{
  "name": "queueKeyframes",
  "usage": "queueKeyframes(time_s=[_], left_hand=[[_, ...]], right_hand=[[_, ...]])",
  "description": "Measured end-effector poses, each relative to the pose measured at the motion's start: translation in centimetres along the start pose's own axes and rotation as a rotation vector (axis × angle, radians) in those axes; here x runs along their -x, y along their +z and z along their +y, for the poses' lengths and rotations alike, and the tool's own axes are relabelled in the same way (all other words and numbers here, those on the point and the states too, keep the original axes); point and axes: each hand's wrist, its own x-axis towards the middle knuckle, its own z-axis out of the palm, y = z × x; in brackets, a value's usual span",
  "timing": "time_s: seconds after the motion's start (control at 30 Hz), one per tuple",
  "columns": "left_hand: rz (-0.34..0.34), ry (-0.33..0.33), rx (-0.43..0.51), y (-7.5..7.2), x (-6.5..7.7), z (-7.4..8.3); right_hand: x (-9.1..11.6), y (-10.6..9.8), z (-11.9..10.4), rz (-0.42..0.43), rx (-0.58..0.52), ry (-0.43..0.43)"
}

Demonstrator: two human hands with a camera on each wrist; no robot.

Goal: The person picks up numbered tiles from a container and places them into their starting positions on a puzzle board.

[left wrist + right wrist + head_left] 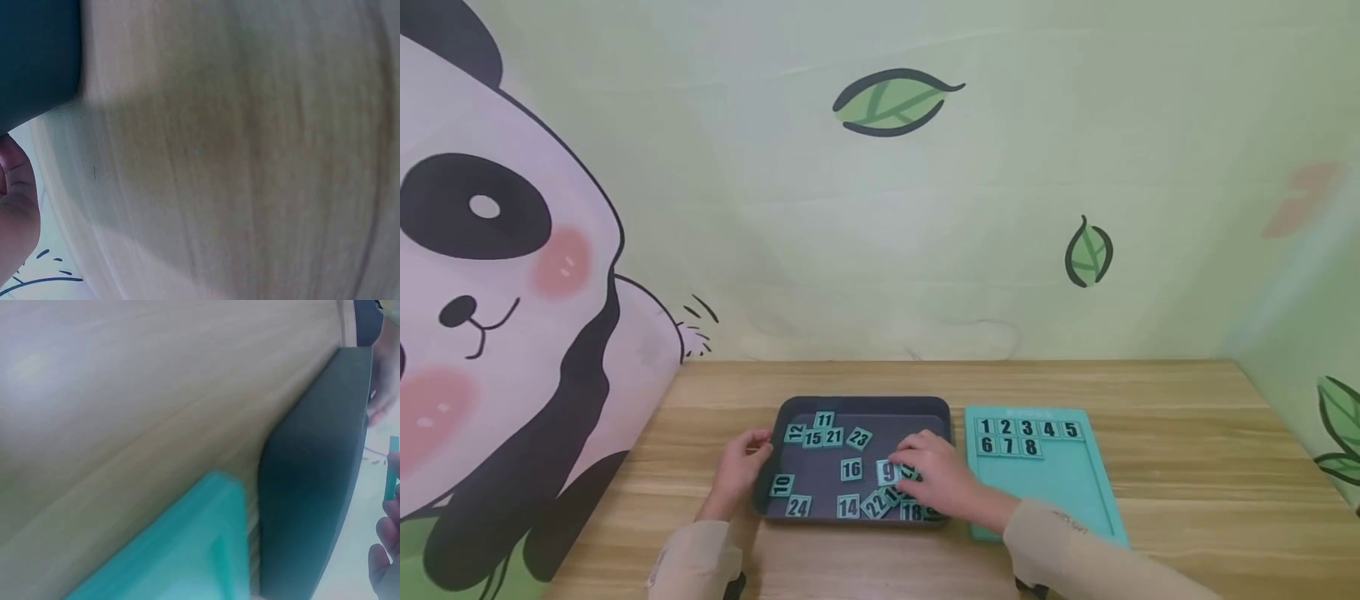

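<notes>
A dark tray (865, 408) holds several loose number tiles, among them 16 (852, 469), 14 (848, 507) and 24 (798, 506). My right hand (936, 471) reaches over its right side and pinches the number 9 tile (887, 473); that tile shows edge-on as a teal strip (392, 469) between the fingers in the right wrist view. At the tray's left rim, my left hand (739, 467) holds the edge with bent fingers. Beside the tray lies a teal board (1060, 496) with tiles 1 to 8 in its top rows. The right hand hides some tiles.
Both tray and board lie on a wood-grain table (1180, 450). Behind it rises a pale green wall covering (760, 208) printed with leaves and a panda. The tray's dark side wall (312, 469) stands close to the board's corner (219, 494).
</notes>
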Motion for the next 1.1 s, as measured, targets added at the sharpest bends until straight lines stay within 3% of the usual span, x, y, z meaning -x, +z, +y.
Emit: queueKeyframes(time_s=[0.27, 0.5, 0.77, 1.1], left_hand=[[-0.011, -0.008, -0.009, 0.0, -0.1, -0.2], [-0.011, -0.006, -0.017, 0.0, -0.1, -0.1], [-0.011, 0.008, -0.02, -0.1, 0.1, 0.1], [-0.046, -0.037, -0.005, -0.2, 0.1, 0.3]], right_hand=[[2.3, -2.4, 2.4, 0.009, -0.033, 0.087], [4.4, -3.2, 5.1, 0.034, 0.025, 0.18], [6.8, -3.9, 8.0, 0.056, 0.093, 0.241], [9.0, -4.7, 11.2, 0.123, 0.135, 0.272]])
